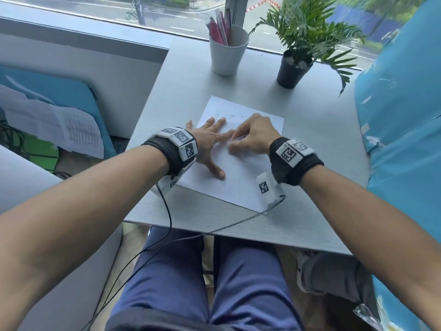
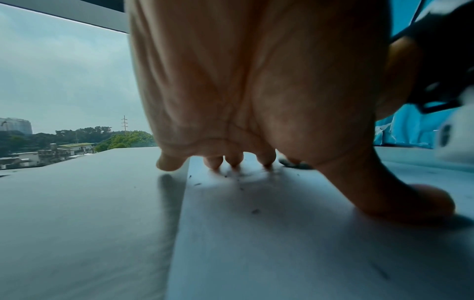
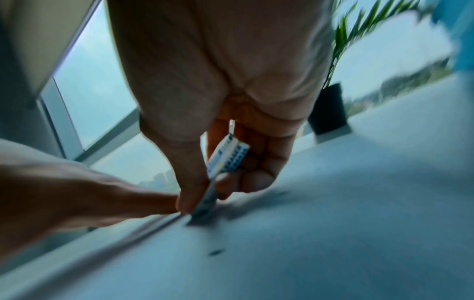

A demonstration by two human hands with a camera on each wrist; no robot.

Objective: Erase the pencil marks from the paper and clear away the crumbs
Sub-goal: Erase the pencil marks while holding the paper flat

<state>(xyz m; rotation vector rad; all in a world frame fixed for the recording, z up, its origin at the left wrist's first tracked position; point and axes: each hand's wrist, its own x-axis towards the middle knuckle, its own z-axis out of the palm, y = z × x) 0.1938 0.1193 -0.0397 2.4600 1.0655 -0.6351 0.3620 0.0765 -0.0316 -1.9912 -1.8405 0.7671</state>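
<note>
The paper (image 1: 241, 168) lay mid-counter (image 1: 317, 211), toward the near edge, flecked with crumbs (image 2: 255, 211). The left hand (image 1: 210, 144) pressed it flat — fingers spread straight. The right hand (image 1: 253, 137) pinched the eraser (image 3: 225, 156), tip on the sheet.

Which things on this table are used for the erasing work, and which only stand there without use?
Used for the work:
white paper sheet
small eraser in a blue-white sleeve, pinched by the right hand
left hand, pressing the sheet flat
dark eraser crumbs

Only standing there:
white cup of pens
green plant in a black pot
</note>
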